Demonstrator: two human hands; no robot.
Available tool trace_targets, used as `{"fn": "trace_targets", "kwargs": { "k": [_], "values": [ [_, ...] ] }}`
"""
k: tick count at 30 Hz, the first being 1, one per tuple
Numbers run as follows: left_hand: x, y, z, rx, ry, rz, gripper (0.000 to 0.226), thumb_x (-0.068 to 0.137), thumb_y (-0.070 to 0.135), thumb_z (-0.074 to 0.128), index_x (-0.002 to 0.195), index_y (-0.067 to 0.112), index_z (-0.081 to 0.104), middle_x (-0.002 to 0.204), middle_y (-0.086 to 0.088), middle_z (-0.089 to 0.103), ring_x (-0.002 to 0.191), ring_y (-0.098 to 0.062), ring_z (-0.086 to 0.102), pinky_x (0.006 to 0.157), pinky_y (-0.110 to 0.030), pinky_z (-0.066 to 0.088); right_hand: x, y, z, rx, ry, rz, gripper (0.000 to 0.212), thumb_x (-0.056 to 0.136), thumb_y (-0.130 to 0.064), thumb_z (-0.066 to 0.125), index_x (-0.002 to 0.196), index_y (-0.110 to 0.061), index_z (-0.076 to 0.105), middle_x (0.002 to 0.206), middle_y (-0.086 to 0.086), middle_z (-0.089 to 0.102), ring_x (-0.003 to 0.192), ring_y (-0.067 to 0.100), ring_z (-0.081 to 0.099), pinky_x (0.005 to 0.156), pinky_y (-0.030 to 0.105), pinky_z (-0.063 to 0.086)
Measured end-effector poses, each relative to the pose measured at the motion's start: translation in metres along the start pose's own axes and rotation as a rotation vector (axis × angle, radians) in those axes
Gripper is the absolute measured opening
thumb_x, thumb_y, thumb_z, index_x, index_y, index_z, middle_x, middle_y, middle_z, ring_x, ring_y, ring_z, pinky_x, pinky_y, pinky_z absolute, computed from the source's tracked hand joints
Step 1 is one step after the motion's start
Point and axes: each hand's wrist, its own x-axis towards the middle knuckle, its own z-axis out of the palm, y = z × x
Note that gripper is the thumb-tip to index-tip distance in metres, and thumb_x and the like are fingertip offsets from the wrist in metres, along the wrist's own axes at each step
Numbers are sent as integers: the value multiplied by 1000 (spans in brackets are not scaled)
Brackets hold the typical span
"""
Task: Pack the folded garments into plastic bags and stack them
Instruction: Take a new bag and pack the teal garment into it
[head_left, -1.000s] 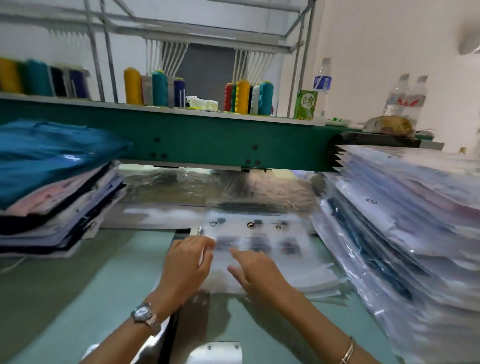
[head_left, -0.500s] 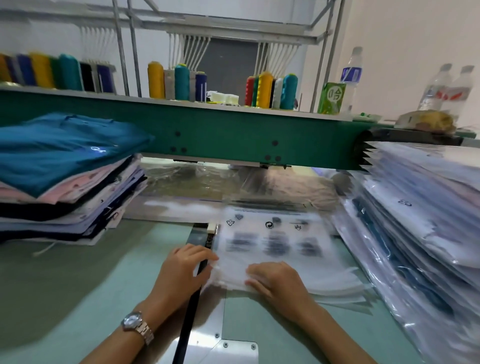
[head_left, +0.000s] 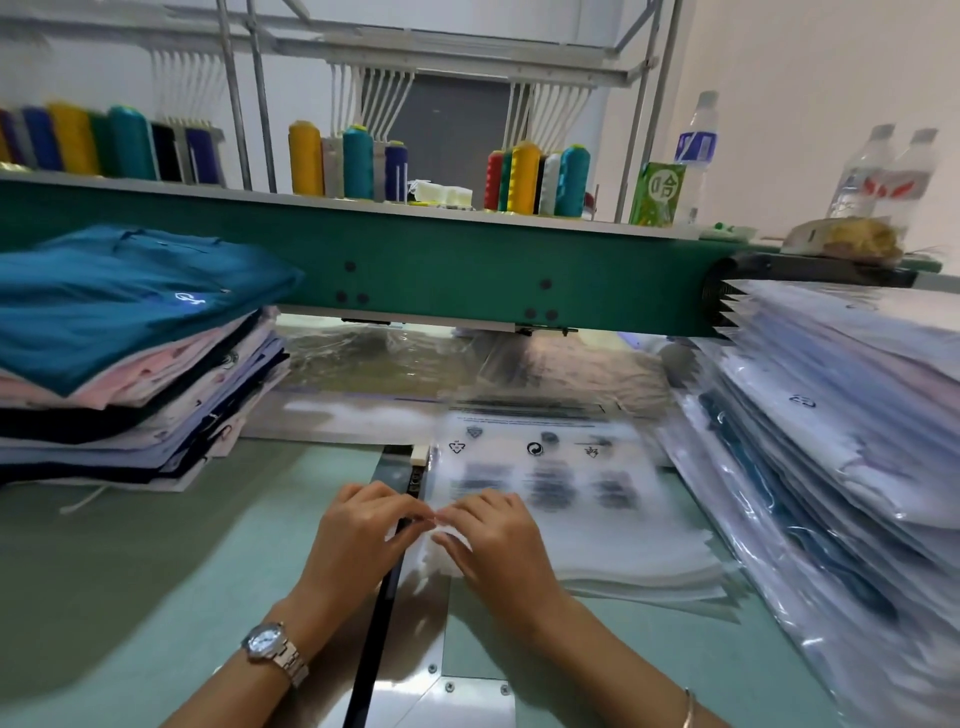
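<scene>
Head view: your left hand (head_left: 363, 530) and right hand (head_left: 498, 545), apart earlier, now meet pinching the top plastic bag (head_left: 571, 499), likely opening it.

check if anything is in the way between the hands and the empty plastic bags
Nothing visible does. The left hand and right hand are at the near left corner of the plastic bags, fingers pinching the top one's edge, with no object between.
</scene>
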Motion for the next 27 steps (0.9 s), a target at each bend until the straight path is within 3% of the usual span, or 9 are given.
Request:
{"fn": "trace_targets", "kwargs": {
  "k": [3, 11, 15, 18, 23, 27],
  "values": [
    [-1, -1, -1, 12, 8, 7, 27, 86, 46, 56, 81, 28, 76, 75, 17, 68, 67, -5, 60, 69, -27, 42, 8, -1, 2, -67, -13, -37, 7, 77, -25, 78, 76, -20, 72, 73, -8, 68, 68, 15, 59, 61, 27, 48],
    [4, 1, 3, 4, 44, 6, 20, 82, 43, 61, 74, 32, 75, 71, 19, 67, 65, -3, 58, 69, -24, 38, 2, 26, -15, -375, -75, -169, 16, 76, -19, 72, 63, -19, 63, 63, -2, 58, 62, 19, 54, 64, 29, 44],
    [3, -5, 3, -18, 74, -35, 20, 82, 44, 61, 76, 31, 75, 85, 22, 69, 77, -3, 60, 73, -27, 41, -11, 53, -34, -464, -132, -93, 19, 63, -13, 79, 60, -18, 61, 60, 0, 57, 60, 22, 55, 66, 33, 42],
    [5, -11, 3, -12, 94, -73, 20, 80, 45, 64, 75, 30, 76, 85, 20, 66, 76, -5, 57, 71, -25, 38, -22, 73, -49, -554, -176, -7, 23, 58, -7, 81, 58, -16, 60, 58, 2, 55, 57, 23, 55, 74, 37, 36],
    [5, -14, 8, -19, 92, -124, 23, 79, 47, 63, 74, 30, 76, 84, 21, 65, 75, -6, 55, 68, -31, 44, -42, 98, -77, -660, -337, 100, 26, 51, -9, 87, 58, -19, 63, 57, -1, 58, 55, 21, 58, 81, 41, 47],
    [3, -13, 9, -30, 93, -154, 25, 80, 49, 61, 73, 29, 75, 83, 22, 64, 73, -4, 53, 65, -26, 44, -53, 107, -96, -730, -409, 153, 26, 47, -8, 88, 55, -18, 65, 55, -1, 59, 52, 21, 58, 82, 41, 50]
  ]
}}
